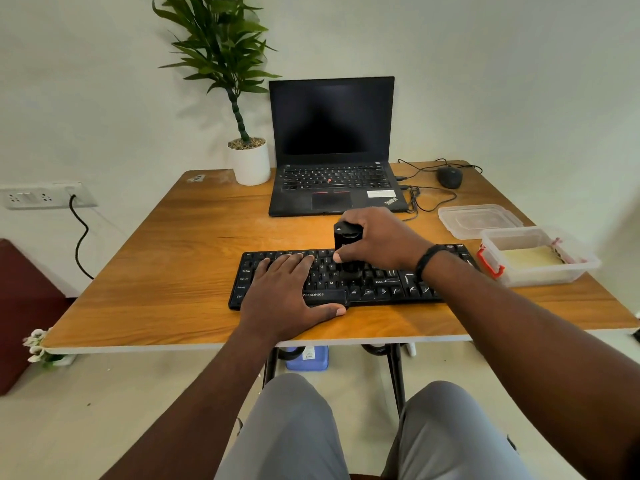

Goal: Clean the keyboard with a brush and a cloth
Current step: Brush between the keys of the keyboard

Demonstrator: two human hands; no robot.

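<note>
The keyboard lies near the front edge of the counter. The left hand is spread flat on its left keys and holds it down. The right hand is closed around a black brush that stands upright on the middle keys. I think the risks are these: too much pressure can lift a keycap, and the dust can only move deeper between the keys. If the left hand slips, the keyboard may slide toward the edge. The right elbow passes close to the open plastic box, where the cloth seems to lie, and could push it.
</note>
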